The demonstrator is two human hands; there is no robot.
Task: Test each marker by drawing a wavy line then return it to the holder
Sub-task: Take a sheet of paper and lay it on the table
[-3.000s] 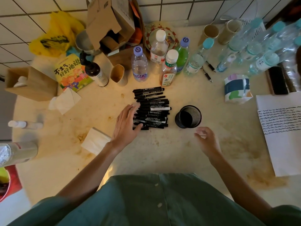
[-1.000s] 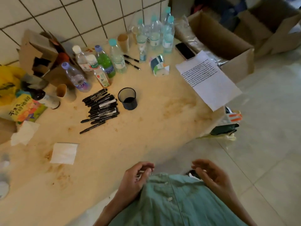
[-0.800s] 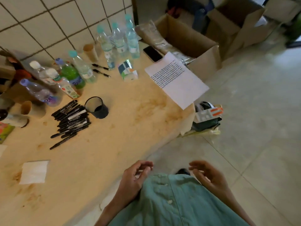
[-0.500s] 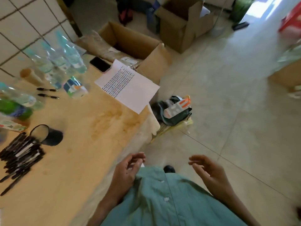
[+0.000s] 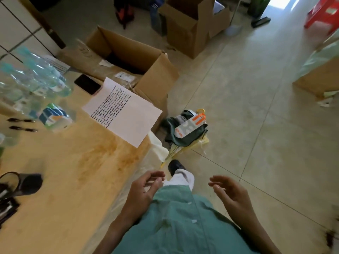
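Note:
The black mesh holder [image 5: 22, 183] lies blurred at the left edge of the table [image 5: 73, 180], with the pile of black markers [image 5: 6, 209] just below it, partly cut off. A white sheet [image 5: 126, 114] covered in wavy lines overhangs the table's far right corner. My left hand [image 5: 143, 191] hangs beside the table edge over my green shirt, fingers loosely curled, holding nothing. My right hand [image 5: 231, 195] hovers over the floor, fingers relaxed and empty. Both hands are well away from the markers.
Water bottles [image 5: 33, 79], a phone [image 5: 87, 84] and a tissue pack [image 5: 55, 116] stand at the table's far side. An open cardboard box [image 5: 139, 57] sits past the table, a bag with clutter [image 5: 185, 129] lies on the tiled floor, and more boxes [image 5: 192, 24] stand farther off.
My view has swung right, away from the table toward the floor. Both hands left the markers and holder and now hang empty near my body.

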